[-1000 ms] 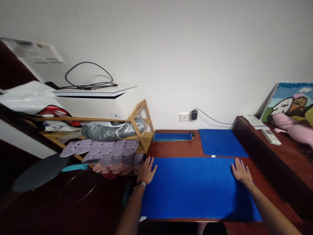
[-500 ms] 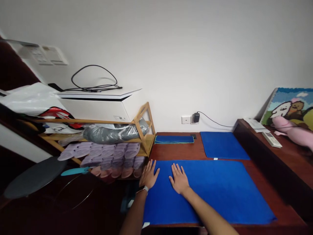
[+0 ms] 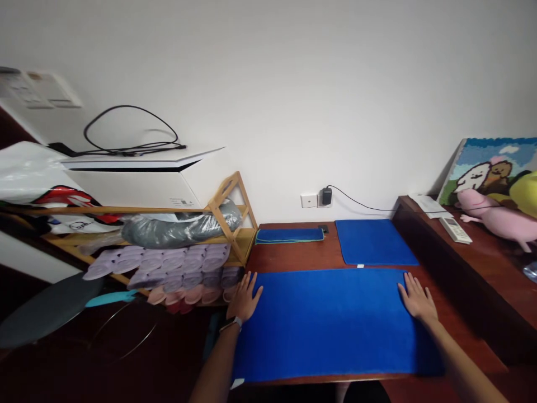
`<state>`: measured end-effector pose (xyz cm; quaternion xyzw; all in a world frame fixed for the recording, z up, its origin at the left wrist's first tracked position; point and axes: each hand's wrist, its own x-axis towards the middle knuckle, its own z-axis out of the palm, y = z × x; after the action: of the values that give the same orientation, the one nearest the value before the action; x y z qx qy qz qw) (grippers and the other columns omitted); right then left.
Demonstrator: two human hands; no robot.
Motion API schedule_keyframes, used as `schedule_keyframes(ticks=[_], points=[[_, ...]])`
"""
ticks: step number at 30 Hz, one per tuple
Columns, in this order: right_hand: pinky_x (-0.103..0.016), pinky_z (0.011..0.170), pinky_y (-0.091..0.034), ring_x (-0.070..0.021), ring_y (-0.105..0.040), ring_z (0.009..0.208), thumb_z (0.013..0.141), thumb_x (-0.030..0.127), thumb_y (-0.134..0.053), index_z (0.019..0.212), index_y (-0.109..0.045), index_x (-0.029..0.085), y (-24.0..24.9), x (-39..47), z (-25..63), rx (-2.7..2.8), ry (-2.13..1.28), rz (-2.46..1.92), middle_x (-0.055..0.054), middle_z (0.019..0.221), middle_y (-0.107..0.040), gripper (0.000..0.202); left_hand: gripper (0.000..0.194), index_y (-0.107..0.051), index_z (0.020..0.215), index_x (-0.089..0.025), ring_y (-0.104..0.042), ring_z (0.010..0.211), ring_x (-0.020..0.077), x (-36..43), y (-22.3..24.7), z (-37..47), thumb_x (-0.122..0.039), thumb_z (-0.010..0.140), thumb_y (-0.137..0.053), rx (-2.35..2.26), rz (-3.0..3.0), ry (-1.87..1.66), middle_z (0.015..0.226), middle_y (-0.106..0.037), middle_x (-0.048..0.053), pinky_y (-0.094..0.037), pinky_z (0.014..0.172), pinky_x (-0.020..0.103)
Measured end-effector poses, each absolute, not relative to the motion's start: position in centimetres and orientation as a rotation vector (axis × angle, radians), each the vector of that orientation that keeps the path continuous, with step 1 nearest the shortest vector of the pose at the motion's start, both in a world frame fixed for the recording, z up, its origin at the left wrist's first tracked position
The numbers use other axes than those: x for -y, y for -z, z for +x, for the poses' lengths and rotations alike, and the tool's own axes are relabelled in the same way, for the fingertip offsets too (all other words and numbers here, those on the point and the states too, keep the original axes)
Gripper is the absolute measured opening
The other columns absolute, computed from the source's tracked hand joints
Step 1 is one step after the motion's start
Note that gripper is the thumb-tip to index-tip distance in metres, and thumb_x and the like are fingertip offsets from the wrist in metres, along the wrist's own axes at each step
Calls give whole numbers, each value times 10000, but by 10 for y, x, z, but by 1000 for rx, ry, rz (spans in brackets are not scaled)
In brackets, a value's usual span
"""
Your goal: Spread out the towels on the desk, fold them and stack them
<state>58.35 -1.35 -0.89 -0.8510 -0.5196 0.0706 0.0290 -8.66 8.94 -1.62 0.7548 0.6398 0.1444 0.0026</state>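
Note:
A large blue towel (image 3: 327, 324) is spread flat over the front of a dark red wooden table (image 3: 293, 257). My left hand (image 3: 244, 296) lies flat on its left edge near the far left corner, fingers apart, with a watch on the wrist. At the opposite edge, near the far right corner, my right hand (image 3: 419, 296) rests flat with its fingers spread. Behind the towel lies a smaller folded blue towel (image 3: 377, 242) with a white tag. Further left, against the wall, is a narrow folded blue cloth (image 3: 289, 235) with a green border.
Left of the table, a wooden rack (image 3: 235, 224) holds several purple slippers (image 3: 176, 260), a plastic-wrapped grey bundle (image 3: 176, 230) and a white box (image 3: 138, 184). On the raised right-hand surface are a remote control (image 3: 455, 229) and a pink plush toy (image 3: 486, 215). A black adapter (image 3: 326, 196) sits in the wall socket.
My right hand has slid right across the large towel, from near its left part to its right edge. My left hand keeps its place on the left edge. The view has shifted slightly right.

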Motion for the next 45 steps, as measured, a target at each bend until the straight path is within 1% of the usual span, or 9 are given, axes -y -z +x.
schedule_keyframes(ticks=[7, 11, 14, 18, 25, 30, 36, 39, 45], points=[[-541, 1300, -125, -260, -151, 1616, 994, 579, -86, 1682, -180, 140, -5, 10, 578, 1579, -309, -2631, -70, 1753, -175, 821, 720, -437, 1583, -200, -349, 1554, 336, -93, -5, -84, -628, 1006, -402, -1941, 2244, -440, 1669, -405, 164, -350, 1218, 553], [-521, 1301, -154, -289, -158, 1613, 1018, 541, -94, 1661, -251, 87, -28, 27, 536, 1612, -149, -2500, -98, 1740, -221, 803, 642, -450, 1574, -202, -300, 1576, 327, -90, -36, -86, -544, 1034, -384, -1957, 2184, -581, 1681, -389, 153, -337, 1230, 561], [-508, 1305, -151, -288, -170, 1611, 1050, 503, -101, 1640, -323, 91, -39, 53, 458, 1800, -27, -2208, -110, 1714, -297, 753, 547, -504, 1539, -229, -383, 1538, 296, -63, -49, -79, -447, 1049, -394, -1869, 2279, -779, 1642, -461, 120, -361, 1236, 535], [-498, 1311, -171, -252, -205, 1603, 1084, 462, -158, 1656, -303, 187, -50, 82, 314, 2072, -222, -1856, -43, 1709, -307, 651, 439, -620, 1436, -306, -466, 1486, 253, 7, -42, -55, -411, 1061, -418, -1591, 2535, -633, 1598, -529, 43, -380, 1245, 490], [-530, 1312, -136, -270, -135, 1616, 1081, 490, -229, 1675, -185, 195, -52, 86, 171, 2276, -589, -1648, -48, 1731, -180, 665, 532, -431, 1591, -339, -357, 1554, 283, 74, -16, -52, -459, 1073, -400, -1723, 2568, -413, 1676, -416, 51, -315, 1264, 565], [-535, 1309, -107, -265, -159, 1613, 1069, 561, -206, 1670, -213, 206, -40, 92, 239, 2238, -503, -1807, -58, 1727, -195, 698, 556, -335, 1621, -400, -330, 1568, 270, 71, -18, -57, -515, 1079, -378, -1716, 2545, -348, 1702, -362, 16, -293, 1269, 562], [-541, 1298, -109, -269, -181, 1608, 1037, 561, -170, 1665, -271, 233, -6, 121, 450, 1973, -164, -2290, -24, 1719, -277, 716, 548, -341, 1615, -411, -322, 1571, 267, 69, -16, -55, -514, 1079, -383, -1749, 2526, -357, 1704, -356, 9, -271, 1274, 566], [-534, 1282, -182, -275, -206, 1602, 1011, 539, -170, 1667, -277, 220, 11, 137, 541, 1832, -122, -2454, -38, 1722, -283, 737, 544, -342, 1613, -418, -328, 1568, 264, 67, -14, -56, -499, 1078, -391, -1760, 2535, -352, 1703, -360, 2, -282, 1269, 559], [-533, 1277, -203, -272, -218, 1599, 988, 516, -137, 1669, -261, 170, 22, 151, 592, 1788, -114, -2489, -64, 1725, -270, 774, 541, -369, 1605, -407, -325, 1569, 279, 59, -14, -61, -489, 1071, -400, -1749, 2523, -255, 1698, -367, 12, -295, 1257, 578]])
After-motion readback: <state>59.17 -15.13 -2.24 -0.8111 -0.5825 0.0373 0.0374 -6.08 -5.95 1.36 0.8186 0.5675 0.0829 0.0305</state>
